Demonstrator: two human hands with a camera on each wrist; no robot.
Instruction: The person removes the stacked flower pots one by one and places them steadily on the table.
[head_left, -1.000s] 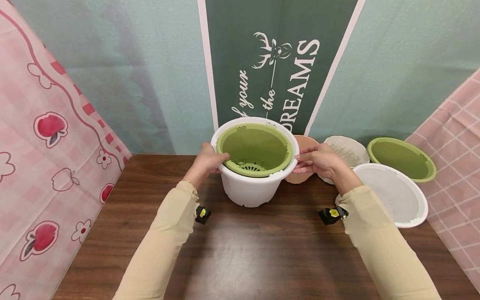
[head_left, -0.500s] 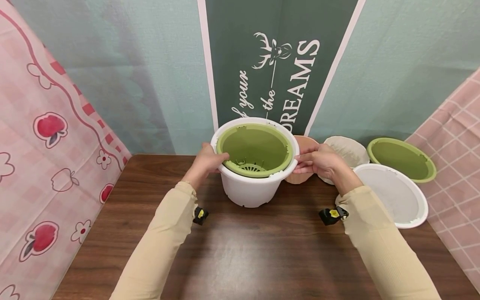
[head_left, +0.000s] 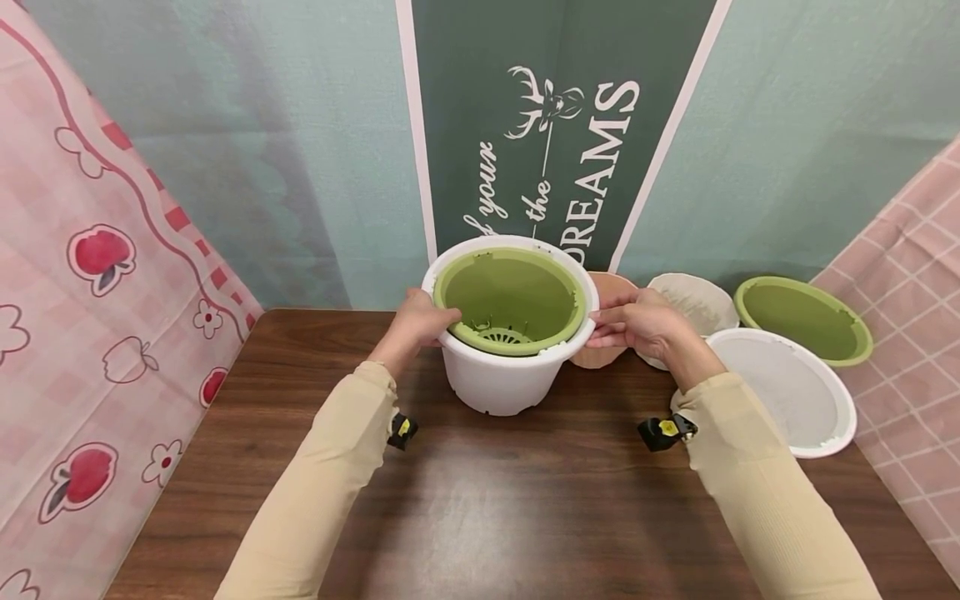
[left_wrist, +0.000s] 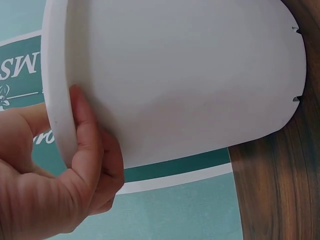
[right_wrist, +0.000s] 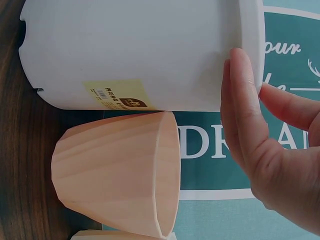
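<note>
A white plastic flower pot (head_left: 498, 387) stands upright on the wooden table, near the hanging cloth. Nested inside it is a green pot (head_left: 513, 292) with slots in its base. My left hand (head_left: 418, 323) grips the white pot's rim, thumb over the edge; in the left wrist view the fingers (left_wrist: 86, 132) curl beneath the lip. On the opposite side my right hand (head_left: 647, 321) holds the same rim. There, in the right wrist view, fairly straight fingers (right_wrist: 245, 95) lie under the lip, with the thumb at the rim's outer edge. A yellow label (right_wrist: 120, 95) marks the pot's wall.
Right of the white pot stands a peach-coloured pot (right_wrist: 112, 170), partly behind my right hand. Farther right are a cream pot (head_left: 693, 300), a second green pot (head_left: 806, 321) and another white pot (head_left: 780, 387). Cloths hang behind and at both sides of the table (head_left: 480, 500).
</note>
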